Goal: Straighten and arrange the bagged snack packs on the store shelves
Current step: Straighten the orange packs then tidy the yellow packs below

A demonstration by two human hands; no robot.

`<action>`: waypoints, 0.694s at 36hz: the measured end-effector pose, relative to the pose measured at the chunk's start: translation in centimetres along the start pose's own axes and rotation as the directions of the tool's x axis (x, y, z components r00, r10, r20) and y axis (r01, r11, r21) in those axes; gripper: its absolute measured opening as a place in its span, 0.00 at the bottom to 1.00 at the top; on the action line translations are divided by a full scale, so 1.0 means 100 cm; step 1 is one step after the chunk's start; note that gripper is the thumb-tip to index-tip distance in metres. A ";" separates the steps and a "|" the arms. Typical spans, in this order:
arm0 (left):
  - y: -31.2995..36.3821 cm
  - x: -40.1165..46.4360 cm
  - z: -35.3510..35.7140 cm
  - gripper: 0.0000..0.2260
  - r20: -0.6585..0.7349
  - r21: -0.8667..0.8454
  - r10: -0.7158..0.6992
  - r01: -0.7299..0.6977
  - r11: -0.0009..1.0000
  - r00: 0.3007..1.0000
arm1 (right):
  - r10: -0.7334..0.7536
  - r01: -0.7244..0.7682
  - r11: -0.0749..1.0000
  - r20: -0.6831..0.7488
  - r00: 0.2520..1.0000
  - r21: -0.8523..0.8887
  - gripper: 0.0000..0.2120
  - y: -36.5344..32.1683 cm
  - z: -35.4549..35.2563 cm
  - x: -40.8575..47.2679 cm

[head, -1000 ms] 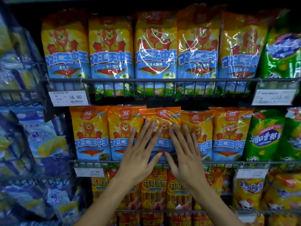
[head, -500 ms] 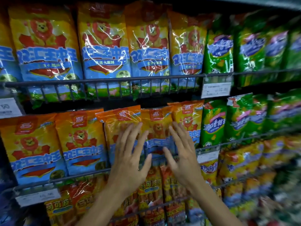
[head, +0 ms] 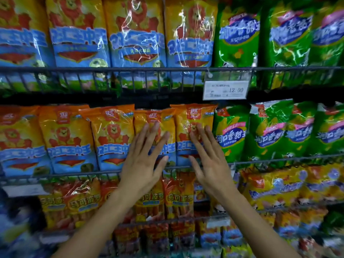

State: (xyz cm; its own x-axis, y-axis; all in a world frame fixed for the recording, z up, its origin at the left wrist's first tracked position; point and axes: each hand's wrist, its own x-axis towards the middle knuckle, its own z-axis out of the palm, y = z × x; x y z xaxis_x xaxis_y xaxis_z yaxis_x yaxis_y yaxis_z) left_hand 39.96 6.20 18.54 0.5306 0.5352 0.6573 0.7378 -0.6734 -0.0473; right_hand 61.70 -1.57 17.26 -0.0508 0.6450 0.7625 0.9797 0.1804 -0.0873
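Orange-and-blue lion snack packs stand in a row on the middle wire shelf (head: pixel 78 174). My left hand (head: pixel 143 159) is spread flat, fingers straight, over one narrow lion pack (head: pixel 168 123) set slightly behind its neighbours. My right hand (head: pixel 208 161) is also flat with straight fingers over the rightmost lion pack (head: pixel 195 118). Whether the fingertips touch the packs I cannot tell. Neither hand holds anything. A lion pack (head: pixel 111 135) just left of my left hand leans a little forward over the narrow one.
Green snack packs (head: pixel 230 135) fill the middle shelf right of the lion packs. Larger lion packs (head: pixel 135 34) and green packs (head: pixel 240 34) stand on the upper shelf, with a 12.00 price tag (head: pixel 226 89) on its rail. Orange sausage packs (head: pixel 178 198) hang below.
The view has shifted right along the shelf. Both hands moved right from the middle lion packs to the two rightmost ones, still flat and open.
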 end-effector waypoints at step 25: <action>0.051 -0.151 0.084 0.23 0.280 -0.682 -0.327 0.427 0.594 0.902 | 0.356 -0.491 0.734 0.351 0.866 0.468 0.20 -0.015 0.044 -0.162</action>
State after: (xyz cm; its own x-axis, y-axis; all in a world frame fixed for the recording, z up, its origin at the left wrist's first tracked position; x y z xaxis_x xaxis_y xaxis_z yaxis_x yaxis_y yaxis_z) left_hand 39.22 -1.06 2.03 0.3546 0.8462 0.3977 0.3800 -0.5191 0.7656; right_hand 60.23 -9.01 2.25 0.2363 0.8837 0.4041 0.6537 0.1632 -0.7389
